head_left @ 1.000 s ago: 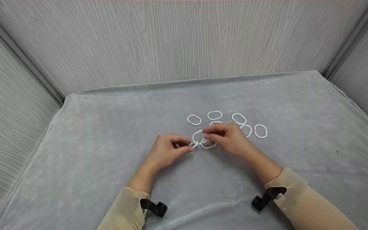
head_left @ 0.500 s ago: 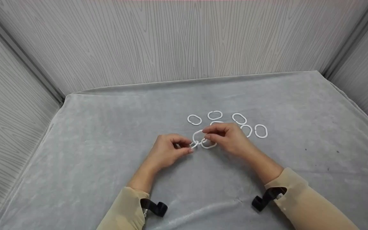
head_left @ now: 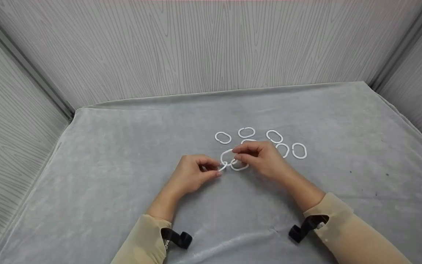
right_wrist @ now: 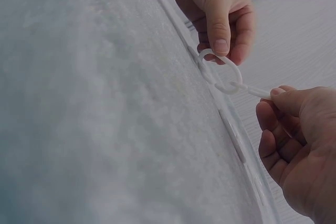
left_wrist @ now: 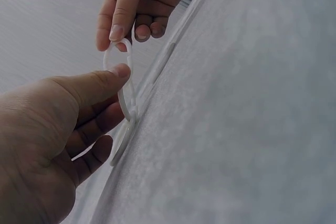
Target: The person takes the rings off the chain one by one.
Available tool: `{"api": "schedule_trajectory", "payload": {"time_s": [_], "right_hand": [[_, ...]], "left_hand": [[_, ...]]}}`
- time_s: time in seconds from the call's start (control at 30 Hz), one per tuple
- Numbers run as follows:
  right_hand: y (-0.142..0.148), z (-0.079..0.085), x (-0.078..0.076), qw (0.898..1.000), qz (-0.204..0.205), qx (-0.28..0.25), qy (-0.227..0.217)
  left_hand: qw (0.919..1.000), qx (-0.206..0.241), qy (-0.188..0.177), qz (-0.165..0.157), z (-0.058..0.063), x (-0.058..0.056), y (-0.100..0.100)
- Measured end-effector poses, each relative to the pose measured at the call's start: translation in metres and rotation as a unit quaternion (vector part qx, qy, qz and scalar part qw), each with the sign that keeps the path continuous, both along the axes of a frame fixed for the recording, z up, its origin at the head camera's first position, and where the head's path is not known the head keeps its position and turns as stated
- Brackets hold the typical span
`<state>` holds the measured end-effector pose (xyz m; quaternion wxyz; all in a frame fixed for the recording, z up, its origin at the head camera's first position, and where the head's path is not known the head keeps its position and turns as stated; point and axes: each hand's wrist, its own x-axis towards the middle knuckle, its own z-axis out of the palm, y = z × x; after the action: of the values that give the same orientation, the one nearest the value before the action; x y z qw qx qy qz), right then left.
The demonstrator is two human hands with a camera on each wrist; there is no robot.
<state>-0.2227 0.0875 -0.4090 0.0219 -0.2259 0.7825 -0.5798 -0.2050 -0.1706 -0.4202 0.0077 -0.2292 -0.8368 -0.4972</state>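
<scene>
The left hand (head_left: 196, 173) pinches a white oval chain link (head_left: 224, 167) with a small gap between thumb and fingers elsewhere. This link passes through a larger-looking white link (head_left: 221, 157), which the right hand (head_left: 264, 159) pinches between thumb and forefinger. A third white link (head_left: 239, 170) meets the right hand's link just below the fingers, partly hidden by that hand. In the right wrist view, the left hand's link (right_wrist: 240, 72) appears broadside, while the right hand's link (right_wrist: 257, 93) is nearly edge-on.
Several loose white links, such as the rightmost link (head_left: 305, 150) and the leftmost link (head_left: 216, 137), lie just beyond the hands, one partly behind the right hand. Grey cloth (head_left: 130, 139) covers the table. Pale wood-patterned panels (head_left: 211, 47) stand behind and at both sides.
The left hand's link has turned slightly between thumb and fingers and looks thinner from above. The right hand and loose links stay where they were.
</scene>
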Motion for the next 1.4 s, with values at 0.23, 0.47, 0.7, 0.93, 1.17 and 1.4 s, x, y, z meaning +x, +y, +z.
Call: {"api": "schedule_trajectory", "payload": {"time_s": [0.23,0.47,0.7,0.93,1.17,1.4], "right_hand": [[-0.0001,0.0009,0.0004,1.000,-0.003,0.004,-0.003],[0.0002,-0.0002,0.0006,1.000,-0.003,0.004,-0.007],[0.0016,-0.0021,-0.0005,1.000,0.004,0.001,0.008],[0.0019,0.0000,-0.0004,1.000,0.010,0.007,0.015],[0.0018,-0.0004,-0.0008,1.000,0.003,0.019,0.010],[0.0022,0.0002,-0.0001,1.000,0.006,0.019,0.007]], "left_hand": [[1.0000,-0.002,0.003,0.002,0.0009,0.0007,0.0002],[1.0000,0.001,0.007,0.006,-0.0017,0.0004,0.0004],[0.9997,0.004,0.020,0.011,-0.0019,-0.0003,0.0005],[0.9990,0.015,0.033,0.025,0.0013,0.0005,0.0013],[0.9981,0.031,0.043,0.032,0.0009,-0.0003,0.0016],[0.9957,0.046,0.064,0.048,0.0009,-0.0012,0.0012]]}}
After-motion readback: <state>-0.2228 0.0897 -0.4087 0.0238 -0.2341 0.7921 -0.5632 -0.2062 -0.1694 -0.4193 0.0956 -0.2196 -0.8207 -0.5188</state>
